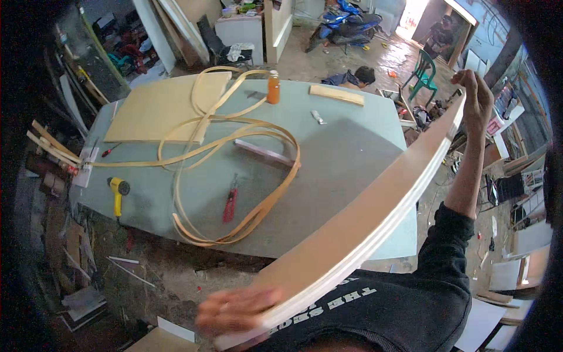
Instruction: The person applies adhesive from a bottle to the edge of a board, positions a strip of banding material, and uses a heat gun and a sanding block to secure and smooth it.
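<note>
A long, pale wooden board (366, 199) with white edges slants across in front of me, from lower left to upper right. My left hand (237, 308), slightly blurred, is closed on its near end. At the far end, my raised right hand (478, 100) grips the board with curled fingers. Beneath and beyond it is the grey-green worktable (346, 146). Loops of thin tan edging strip (293, 152) lie there, around red-handled pliers (230, 202) and a narrow pale bar (264, 152).
On the table are a plywood sheet (158, 108), orange bottle (273, 88), small white tube (318, 117), wood offcut (337, 95) and yellow heat gun (118, 193). A person (358, 77) is low behind the table, another (441, 36) near the doorway. A green chair (423, 73) and blue motorbike (346, 26) stand beyond.
</note>
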A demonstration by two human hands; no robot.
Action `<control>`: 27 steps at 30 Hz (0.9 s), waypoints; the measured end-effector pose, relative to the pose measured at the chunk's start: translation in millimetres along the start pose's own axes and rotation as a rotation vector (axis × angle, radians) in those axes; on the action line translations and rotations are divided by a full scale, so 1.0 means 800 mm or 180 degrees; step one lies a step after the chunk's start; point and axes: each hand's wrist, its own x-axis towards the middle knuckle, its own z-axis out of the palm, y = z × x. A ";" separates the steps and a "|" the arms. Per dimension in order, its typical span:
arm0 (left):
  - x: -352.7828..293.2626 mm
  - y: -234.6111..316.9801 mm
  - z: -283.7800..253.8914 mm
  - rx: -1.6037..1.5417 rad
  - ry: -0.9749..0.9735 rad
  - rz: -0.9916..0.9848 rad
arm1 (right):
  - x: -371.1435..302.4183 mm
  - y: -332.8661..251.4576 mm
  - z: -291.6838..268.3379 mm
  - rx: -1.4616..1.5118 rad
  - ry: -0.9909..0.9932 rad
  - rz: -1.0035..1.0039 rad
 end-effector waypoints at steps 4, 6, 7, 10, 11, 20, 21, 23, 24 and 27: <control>0.062 -0.016 0.035 -0.0025 -0.0312 -0.0171 | -0.025 -0.060 -0.006 0.0088 -0.0208 -0.0081; 0.069 -0.010 0.027 0.0212 -0.0550 -0.0406 | -0.059 -0.083 0.034 0.0434 -0.0412 0.0251; 0.071 -0.008 0.023 0.0200 -0.0581 -0.0385 | -0.070 -0.109 0.046 0.0754 -0.0598 0.0093; 0.065 -0.021 0.022 -0.0020 -0.0560 -0.0310 | -0.104 -0.150 0.058 0.0564 -0.0992 -0.0125; 0.066 -0.024 0.021 -0.0163 -0.0585 -0.0354 | -0.111 -0.160 0.064 0.0433 -0.1047 -0.0426; 0.102 -0.072 -0.061 -0.0484 -0.2496 -0.0968 | -0.141 -0.141 0.093 0.0242 -0.0199 -0.1162; 0.114 -0.079 -0.075 -0.0434 -0.2814 -0.1055 | -0.138 -0.142 0.094 0.0154 -0.0220 -0.1175; 0.148 -0.076 -0.107 0.0179 -0.3115 -0.1594 | -0.133 -0.149 0.102 0.0045 -0.0159 -0.1184; 0.165 -0.093 -0.125 0.0500 -0.3172 -0.1495 | -0.137 -0.148 0.101 0.0041 -0.0137 -0.1062; 0.221 -0.236 -0.180 0.0532 -0.2489 -0.1648 | -0.146 -0.150 0.091 -0.0193 -0.0020 -0.0828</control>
